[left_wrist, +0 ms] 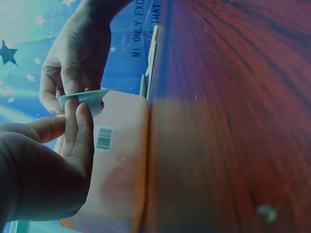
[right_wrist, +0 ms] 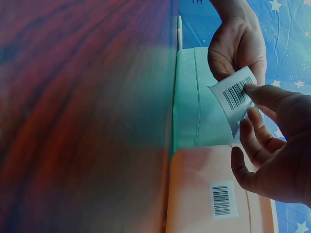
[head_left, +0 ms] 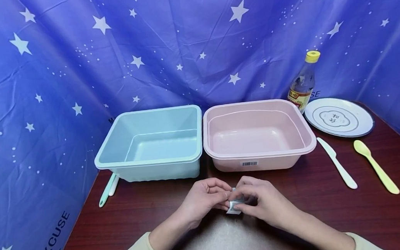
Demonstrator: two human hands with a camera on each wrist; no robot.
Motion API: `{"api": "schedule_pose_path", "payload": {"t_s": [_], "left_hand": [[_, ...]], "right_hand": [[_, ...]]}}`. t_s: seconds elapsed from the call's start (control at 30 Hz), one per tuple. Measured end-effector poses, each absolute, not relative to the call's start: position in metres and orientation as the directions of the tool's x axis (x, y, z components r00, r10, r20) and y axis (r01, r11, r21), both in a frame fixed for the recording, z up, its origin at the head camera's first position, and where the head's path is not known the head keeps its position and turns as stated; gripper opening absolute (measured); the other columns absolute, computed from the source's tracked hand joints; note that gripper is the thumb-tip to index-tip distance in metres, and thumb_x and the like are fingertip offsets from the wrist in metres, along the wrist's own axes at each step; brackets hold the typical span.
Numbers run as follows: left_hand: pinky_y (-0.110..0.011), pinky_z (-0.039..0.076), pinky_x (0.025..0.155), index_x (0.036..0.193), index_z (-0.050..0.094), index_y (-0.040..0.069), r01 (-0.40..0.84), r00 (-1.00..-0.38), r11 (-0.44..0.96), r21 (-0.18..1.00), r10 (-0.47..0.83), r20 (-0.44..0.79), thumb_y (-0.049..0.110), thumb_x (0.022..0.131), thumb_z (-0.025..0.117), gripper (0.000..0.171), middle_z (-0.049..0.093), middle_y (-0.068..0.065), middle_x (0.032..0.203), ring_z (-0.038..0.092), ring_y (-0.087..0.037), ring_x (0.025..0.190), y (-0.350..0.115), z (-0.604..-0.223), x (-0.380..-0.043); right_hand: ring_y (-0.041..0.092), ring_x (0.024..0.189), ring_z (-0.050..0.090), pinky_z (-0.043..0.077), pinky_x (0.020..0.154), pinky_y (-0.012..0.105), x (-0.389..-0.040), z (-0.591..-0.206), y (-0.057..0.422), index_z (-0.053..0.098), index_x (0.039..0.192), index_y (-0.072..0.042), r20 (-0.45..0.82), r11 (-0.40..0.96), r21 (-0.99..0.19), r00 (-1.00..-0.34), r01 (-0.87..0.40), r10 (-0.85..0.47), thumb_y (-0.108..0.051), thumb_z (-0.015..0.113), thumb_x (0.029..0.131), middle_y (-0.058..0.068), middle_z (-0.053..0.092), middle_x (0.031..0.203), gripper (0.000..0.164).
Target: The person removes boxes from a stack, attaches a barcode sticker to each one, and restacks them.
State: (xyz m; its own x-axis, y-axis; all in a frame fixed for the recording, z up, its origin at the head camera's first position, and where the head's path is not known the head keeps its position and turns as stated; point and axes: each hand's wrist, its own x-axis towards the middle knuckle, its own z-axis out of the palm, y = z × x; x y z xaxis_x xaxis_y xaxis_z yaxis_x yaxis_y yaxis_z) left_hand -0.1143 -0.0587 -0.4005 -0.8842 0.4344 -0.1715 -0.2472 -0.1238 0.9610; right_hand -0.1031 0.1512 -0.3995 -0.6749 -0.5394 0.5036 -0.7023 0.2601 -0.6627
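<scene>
A small white barcode label (right_wrist: pixel 239 92), slightly bent, is held up in front of the pink basin. My left hand (head_left: pixel 205 198) grips its far side, the fingers lying against the back of it in the left wrist view. From the other side my right hand (head_left: pixel 266 199) pinches the label (head_left: pixel 234 207) between thumb and forefinger. The right wrist view shows the right thumb over one end of the printed bars, the other right fingers curled loosely. Both hands hover just above the table's front part, and their fingertips partly cover the label.
A light blue basin (head_left: pixel 150 162) and a pink basin (head_left: pixel 261 153) with its own barcode sticker stand side by side behind the hands. At right are a white knife (head_left: pixel 337 163), a yellow spoon (head_left: pixel 377 167), a plate (head_left: pixel 360 119) and a yellow-capped bottle (head_left: pixel 301 85). Utensil handles (head_left: pixel 108 190) protrude at left.
</scene>
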Motion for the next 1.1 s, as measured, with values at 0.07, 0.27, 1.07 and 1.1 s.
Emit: {"api": "schedule_pose_path", "payload": {"t_s": [0.07,0.27,1.07,1.1], "left_hand": [[-0.028,0.059,0.066,0.103,0.065,-0.011,-0.242,-0.883,-0.122,0.962,0.440,-0.167,-0.006,0.088,0.067,0.016,0.072,-0.008,0.080,0.067,-0.012,0.067,-0.0586,-0.4005,-0.1140],[-0.027,0.058,0.066,0.104,0.065,-0.011,-0.237,-0.876,-0.119,0.964,0.454,-0.160,-0.007,0.088,0.066,0.016,0.072,-0.008,0.080,0.068,-0.012,0.068,-0.0582,-0.3999,-0.1129],[-0.024,0.055,0.064,0.106,0.062,-0.010,-0.199,-0.888,-0.056,0.978,0.433,-0.156,-0.005,0.088,0.065,0.019,0.068,-0.003,0.076,0.064,-0.011,0.066,-0.0602,-0.4001,-0.1151],[-0.024,0.055,0.064,0.106,0.062,-0.010,-0.185,-0.891,-0.037,0.982,0.428,-0.152,-0.005,0.088,0.065,0.018,0.068,-0.003,0.076,0.063,-0.011,0.066,-0.0613,-0.4004,-0.1160]], "right_hand": [[0.006,0.080,0.063,0.054,0.065,0.023,-0.1031,-0.3995,0.1508,0.075,0.099,-0.021,0.502,0.257,-0.664,-0.673,-0.702,-0.543,-0.001,0.085,0.079,-0.012,0.063,0.096,0.030],[0.006,0.076,0.059,0.051,0.063,0.022,-0.1021,-0.4002,0.1504,0.073,0.095,-0.023,0.502,0.251,-0.662,-0.666,-0.706,-0.551,-0.001,0.084,0.079,-0.012,0.060,0.089,0.029],[0.004,0.073,0.055,0.047,0.061,0.018,-0.1015,-0.3985,0.1501,0.068,0.087,-0.023,0.533,0.239,-0.619,-0.624,-0.748,-0.571,0.001,0.082,0.080,-0.012,0.055,0.083,0.029],[0.004,0.073,0.055,0.047,0.061,0.018,-0.1012,-0.3985,0.1500,0.068,0.087,-0.023,0.530,0.237,-0.624,-0.626,-0.745,-0.572,0.001,0.082,0.080,-0.012,0.055,0.083,0.029]]}}
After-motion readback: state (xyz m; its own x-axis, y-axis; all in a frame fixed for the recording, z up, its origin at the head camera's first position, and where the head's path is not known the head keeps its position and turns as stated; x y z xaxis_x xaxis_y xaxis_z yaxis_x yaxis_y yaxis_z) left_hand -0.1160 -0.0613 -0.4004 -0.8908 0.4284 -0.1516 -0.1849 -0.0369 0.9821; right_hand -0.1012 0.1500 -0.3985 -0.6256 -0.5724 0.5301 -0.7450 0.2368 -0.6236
